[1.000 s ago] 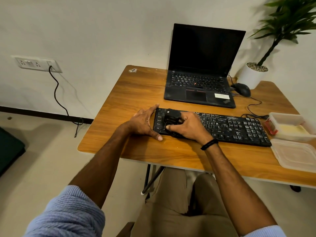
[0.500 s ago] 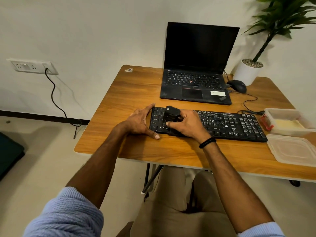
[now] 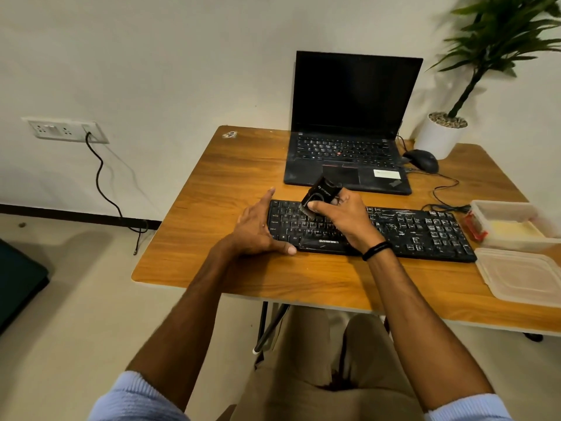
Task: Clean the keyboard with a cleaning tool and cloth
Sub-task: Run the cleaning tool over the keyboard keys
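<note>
- My left hand [image 3: 258, 229] lies flat, fingers straight, against the left end of the keyboard [image 3: 419, 235]. The thumb runs along the keyboard's near edge. It grips nothing and only braces.
- My right hand [image 3: 344, 218] is curled round the cleaning tool [image 3: 321, 194], a small black block held tilted, with its lower end down on the keys near the keyboard's left end.
- The keyboard lies across the middle of the desk [image 3: 236, 171], nearer the front edge, just in front of the laptop [image 3: 349, 147].
- I judge the tool light and stiff, best gripped across its sides.
- The keyboard looks rigid but light enough to slide, so bracing one end makes sense. Hard pressure might lift a keycap.
- I can't make out a cloth. The open container [image 3: 504, 205] at the right edge holds something pale that I cannot name.
</note>
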